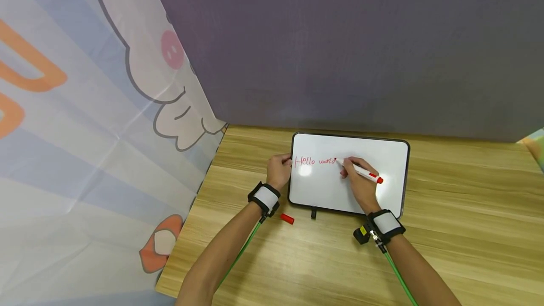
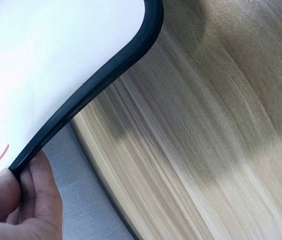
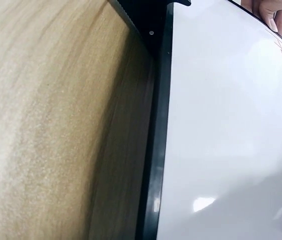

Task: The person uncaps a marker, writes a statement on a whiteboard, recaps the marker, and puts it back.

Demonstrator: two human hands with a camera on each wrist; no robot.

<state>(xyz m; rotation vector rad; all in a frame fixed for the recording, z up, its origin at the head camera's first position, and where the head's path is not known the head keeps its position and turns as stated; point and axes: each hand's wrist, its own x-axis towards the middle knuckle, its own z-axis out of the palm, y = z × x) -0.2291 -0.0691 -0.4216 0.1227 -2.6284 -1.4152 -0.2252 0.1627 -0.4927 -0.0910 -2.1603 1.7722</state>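
Note:
A black-framed whiteboard (image 1: 323, 188) is on the wooden table with "Hello" and a second word, read as "world", in red. My left hand (image 1: 279, 171) grips its left edge. In the left wrist view, thumb and fingers of the left hand (image 2: 38, 195) pinch the dark frame. My right hand (image 1: 361, 185) holds a white marker (image 1: 364, 172) with a red end, its tip touching the board at the end of the second word. The right wrist view shows the whiteboard (image 3: 221, 120) and its frame, but not the marker.
A red marker cap (image 1: 287, 219) lies on the table (image 1: 459, 202) below the board's left corner. A small black piece (image 1: 313, 213) sticks out at the board's lower edge. Behind the table stands a dark grey panel (image 1: 361, 51); a printed sheet (image 1: 106, 164) hangs at the left.

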